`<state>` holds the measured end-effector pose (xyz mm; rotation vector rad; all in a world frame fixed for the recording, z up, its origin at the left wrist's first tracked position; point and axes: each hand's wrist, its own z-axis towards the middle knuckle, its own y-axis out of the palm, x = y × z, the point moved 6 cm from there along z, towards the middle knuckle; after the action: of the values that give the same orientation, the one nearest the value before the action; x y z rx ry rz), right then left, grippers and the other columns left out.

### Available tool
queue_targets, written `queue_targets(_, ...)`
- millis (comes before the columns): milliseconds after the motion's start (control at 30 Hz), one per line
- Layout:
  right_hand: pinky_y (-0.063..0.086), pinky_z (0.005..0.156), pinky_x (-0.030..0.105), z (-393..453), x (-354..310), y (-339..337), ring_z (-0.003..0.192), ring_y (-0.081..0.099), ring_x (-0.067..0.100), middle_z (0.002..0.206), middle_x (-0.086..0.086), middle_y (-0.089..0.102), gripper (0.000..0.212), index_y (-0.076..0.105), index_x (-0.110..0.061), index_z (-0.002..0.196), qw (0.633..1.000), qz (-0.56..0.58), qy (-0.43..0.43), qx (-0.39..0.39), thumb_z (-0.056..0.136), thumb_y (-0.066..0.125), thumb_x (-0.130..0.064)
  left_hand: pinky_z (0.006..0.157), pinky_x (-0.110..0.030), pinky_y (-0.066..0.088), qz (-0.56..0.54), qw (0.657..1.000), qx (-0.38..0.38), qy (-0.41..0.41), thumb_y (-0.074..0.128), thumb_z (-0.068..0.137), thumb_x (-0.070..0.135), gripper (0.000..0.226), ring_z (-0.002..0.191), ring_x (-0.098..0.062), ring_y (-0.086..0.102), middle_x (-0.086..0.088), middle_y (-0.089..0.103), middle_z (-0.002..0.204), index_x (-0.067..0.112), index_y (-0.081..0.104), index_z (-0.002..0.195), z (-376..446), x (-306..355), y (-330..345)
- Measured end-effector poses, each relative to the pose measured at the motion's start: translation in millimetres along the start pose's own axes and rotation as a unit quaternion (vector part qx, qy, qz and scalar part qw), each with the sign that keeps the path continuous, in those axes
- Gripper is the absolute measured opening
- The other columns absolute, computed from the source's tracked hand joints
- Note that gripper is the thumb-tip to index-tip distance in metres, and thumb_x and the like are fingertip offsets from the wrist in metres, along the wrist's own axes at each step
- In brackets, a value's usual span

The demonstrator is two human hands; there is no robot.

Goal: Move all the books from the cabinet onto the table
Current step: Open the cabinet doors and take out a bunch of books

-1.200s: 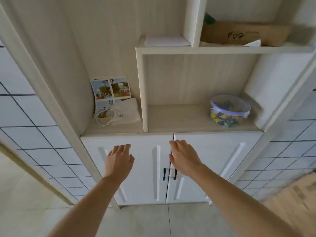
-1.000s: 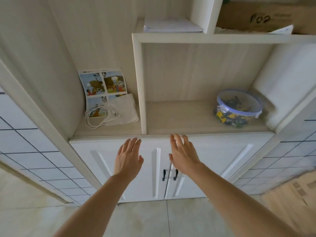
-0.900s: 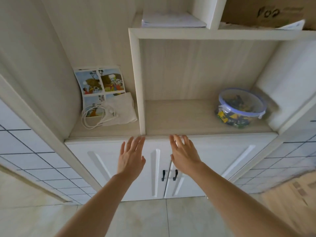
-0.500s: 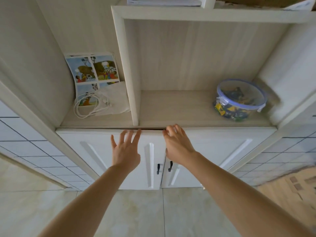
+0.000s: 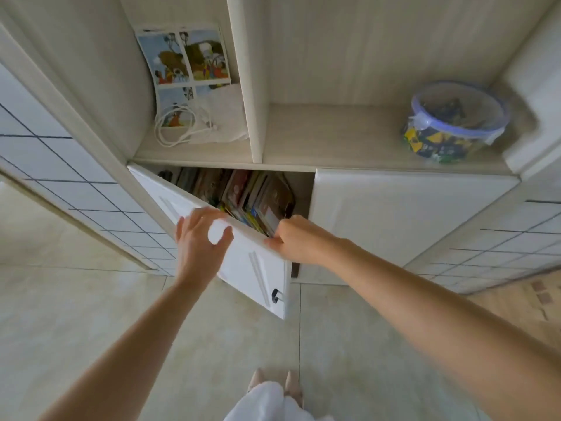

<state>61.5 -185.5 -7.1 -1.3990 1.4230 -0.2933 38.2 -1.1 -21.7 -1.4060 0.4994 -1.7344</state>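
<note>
Head view, nearest first: we are standing on pale floor tiles (image 5: 91, 314), shoe tips just showing at the bottom edge, both bare forearms reaching forward. Our left hand (image 5: 198, 238) is hovering at the face of the left cabinet door (image 5: 243, 262), fingers loosely spread and the thumb apart, gripping nothing. Our right hand (image 5: 299, 240) is curling its fingers over the door's top edge near the free corner and holding it, swung partway out from the cabinet (image 5: 394, 208).

Through the gap we are seeing the books (image 5: 246, 192), packed upright and leaning together in the lower left compartment; none is out yet. The right door is sitting closed. On the open shelf above, a picture sheet (image 5: 185, 56) is leaning against the back wall with a white cable (image 5: 179, 129) coiled at its foot, and a lidded plastic tub (image 5: 455, 123) is standing far right. No table is showing.

We judge that we are at the opening step. Next, the door is needing a wider swing so the left hand can reach in and grip a batch of books.
</note>
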Motion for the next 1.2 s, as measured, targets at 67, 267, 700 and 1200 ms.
queue_targets(67, 0.028, 0.047, 0.028, -1.6, -6.6, 16.2, 0.044, 0.035, 0.010, 0.056, 0.004, 0.027, 0.049, 0.039, -0.013, 0.057, 1.000, 0.003, -0.002, -0.018, 0.099, 0.045, -0.037, 0.108, -0.048, 0.037, -0.120, 0.973, 0.068, -0.187, 0.070, 0.085, 0.028, 0.048, 0.124, -0.023, 0.046, -0.002, 0.047, 0.132, 0.019, 0.052, 0.129, -2.0, -13.8, -14.7)
queue_targets(267, 0.052, 0.064, 0.026, -1.7, -16.9, 45.8, 0.060, 0.068, 0.021, 0.060, 0.008, 0.062, 0.047, 0.053, -0.010, 0.058, 0.992, 0.092, 0.045, -0.071, 0.090, 0.058, -0.045, 0.099, -0.055, 0.046, -0.278, 0.864, -0.081, -0.411, 0.086, 0.066, 0.033, 0.116, 0.132, -0.035, 0.041, -0.007, 0.014, 0.159, 0.039, 0.005, 0.150, -14.7, -36.5, 21.8)
queue_targets(700, 0.048, 0.101, 0.041, -16.3, -110.9, 150.2, 0.121, 0.054, 0.031, 0.145, 0.007, 0.045, 0.070, 0.031, -0.014, 0.146, 0.893, 0.359, 0.165, -0.214, 0.089, 0.065, -0.036, 0.069, -0.034, 0.055, -0.303, 0.881, -0.186, -0.311, 0.084, 0.071, 0.022, 0.110, 0.106, -0.019, 0.057, -0.004, 0.041, 0.147, 0.042, 0.010, 0.149, -47.8, -110.8, -40.1)
queue_targets(1200, 0.052, 0.093, 0.052, 40.2, -301.3, 256.8, 0.118, 0.053, 0.034, 0.137, 0.016, 0.046, 0.058, 0.030, -0.011, 0.137, 0.767, 0.607, 0.187, -0.091, 0.091, 0.064, -0.017, 0.070, -0.036, 0.060, -0.264, 0.870, -0.343, -0.235, 0.077, 0.078, 0.011, 0.091, 0.101, -0.011, 0.063, 0.003, 0.050, 0.140, 0.051, 0.029, 0.143, -33.3, -219.7, -147.7)
